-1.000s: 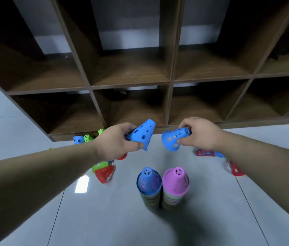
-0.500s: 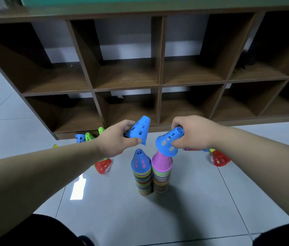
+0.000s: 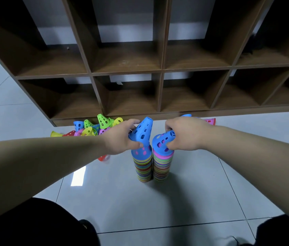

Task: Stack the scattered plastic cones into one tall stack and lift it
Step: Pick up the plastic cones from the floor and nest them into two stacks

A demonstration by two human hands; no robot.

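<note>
Left hand (image 3: pixel 120 137) curls round a blue cone (image 3: pixel 142 130), thumb near the wide rim, fingers behind. The cone is tilted, its narrow tip up and away and its long axis leaning right. Its rim is low over the left stack (image 3: pixel 142 166); contact unclear. Right hand (image 3: pixel 184 134) pinches the narrow end of a second blue cone (image 3: pixel 163 142). This one is tipped, tip toward the right, wide rim over the top of the right stack (image 3: pixel 161 166). Both stacks stand upright on the tiled floor (image 3: pixel 193 192), side by side, touching. Loose cones (image 3: pixel 94 127) are heaped at left by the foot of the wooden shelf unit (image 3: pixel 161 71).
</note>
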